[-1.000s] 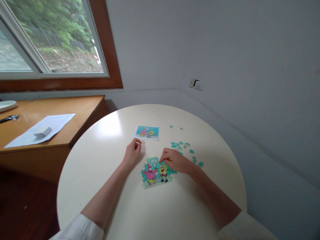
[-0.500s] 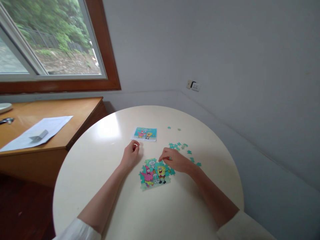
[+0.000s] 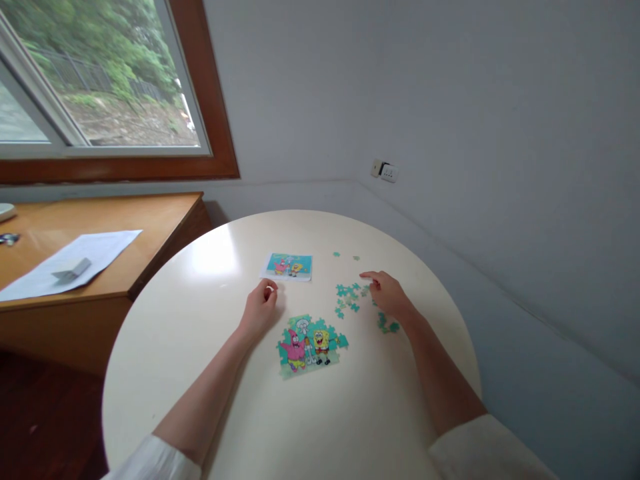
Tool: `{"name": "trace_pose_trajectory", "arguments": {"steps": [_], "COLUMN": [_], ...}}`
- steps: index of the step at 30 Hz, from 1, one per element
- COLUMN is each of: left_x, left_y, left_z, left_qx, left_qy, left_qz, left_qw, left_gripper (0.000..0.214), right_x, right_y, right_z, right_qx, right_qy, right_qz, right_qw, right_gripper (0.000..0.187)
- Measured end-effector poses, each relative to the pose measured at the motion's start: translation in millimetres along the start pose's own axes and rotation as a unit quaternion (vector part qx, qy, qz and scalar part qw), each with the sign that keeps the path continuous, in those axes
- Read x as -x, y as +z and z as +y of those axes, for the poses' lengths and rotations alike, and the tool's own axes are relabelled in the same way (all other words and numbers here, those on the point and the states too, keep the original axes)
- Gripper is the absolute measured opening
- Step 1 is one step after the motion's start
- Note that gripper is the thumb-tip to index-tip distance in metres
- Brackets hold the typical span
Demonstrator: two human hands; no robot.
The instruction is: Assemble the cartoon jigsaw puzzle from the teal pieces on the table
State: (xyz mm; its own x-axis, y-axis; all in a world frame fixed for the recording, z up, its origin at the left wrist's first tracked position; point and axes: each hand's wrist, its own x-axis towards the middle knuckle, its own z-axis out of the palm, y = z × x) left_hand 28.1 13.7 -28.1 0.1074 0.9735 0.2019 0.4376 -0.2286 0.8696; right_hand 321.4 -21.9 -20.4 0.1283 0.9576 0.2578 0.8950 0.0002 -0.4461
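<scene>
A partly built cartoon jigsaw [image 3: 310, 343] lies on the round cream table [image 3: 210, 320]. My left hand [image 3: 260, 308] rests just left of it, fingers curled loosely into a fist with nothing visible inside. My right hand [image 3: 387, 297] is over the loose teal pieces [image 3: 349, 297] to the right, index finger stretched out and touching among them. A small reference picture card [image 3: 287, 265] lies beyond the jigsaw. Two stray pieces [image 3: 345, 255] lie farther back.
A wooden desk [image 3: 100, 247] stands at the left with a white sheet of paper [image 3: 70, 263] and a small folded grey item on it. A window is above it. Grey walls with a socket [image 3: 384, 171] close in behind and right of the table.
My right hand has left the jigsaw's upper right edge and moved right and back to the loose pieces, its fingers opening. My left hand has stayed put.
</scene>
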Motion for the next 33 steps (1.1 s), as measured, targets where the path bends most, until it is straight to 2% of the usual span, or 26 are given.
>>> {"name": "trace_pose_trajectory", "arguments": {"steps": [3, 9, 17, 20, 24, 29, 33], "left_x": [0, 0, -1, -1, -1, -1, -2], "left_y": [-0.1, 0.2, 0.5, 0.9, 0.6, 0.3, 1.1], "left_z": [1, -1, -4, -4, -3, -3, -5], "left_qx": [0.000, 0.005, -0.008, -0.008, -0.018, -0.022, -0.012], "left_qy": [0.000, 0.003, 0.006, 0.004, 0.005, 0.006, 0.011], "left_qz": [0.001, -0.001, -0.003, -0.003, -0.004, -0.004, -0.003], "left_qw": [1.000, 1.000, 1.000, 1.000, 1.000, 1.000, 1.000], "left_gripper": [0.005, 0.005, 0.005, 0.006, 0.006, 0.006, 0.006], "right_x": [-1, -1, 0, -1, 0, 0, 0], "right_y": [-1, -4, -10, -11, -11, -10, -8], "right_z": [5, 7, 16, 15, 12, 10, 11], "right_qx": [-0.020, -0.021, 0.034, 0.028, 0.020, 0.015, 0.017], "right_qy": [0.005, 0.007, 0.069, 0.062, 0.029, 0.019, 0.031], "right_qz": [0.006, -0.030, 0.000, -0.009, -0.043, -0.076, -0.079], "right_qw": [1.000, 0.999, 0.997, 0.998, 0.998, 0.997, 0.996], "right_gripper": [0.040, 0.035, 0.034, 0.032, 0.018, 0.022, 0.022]}}
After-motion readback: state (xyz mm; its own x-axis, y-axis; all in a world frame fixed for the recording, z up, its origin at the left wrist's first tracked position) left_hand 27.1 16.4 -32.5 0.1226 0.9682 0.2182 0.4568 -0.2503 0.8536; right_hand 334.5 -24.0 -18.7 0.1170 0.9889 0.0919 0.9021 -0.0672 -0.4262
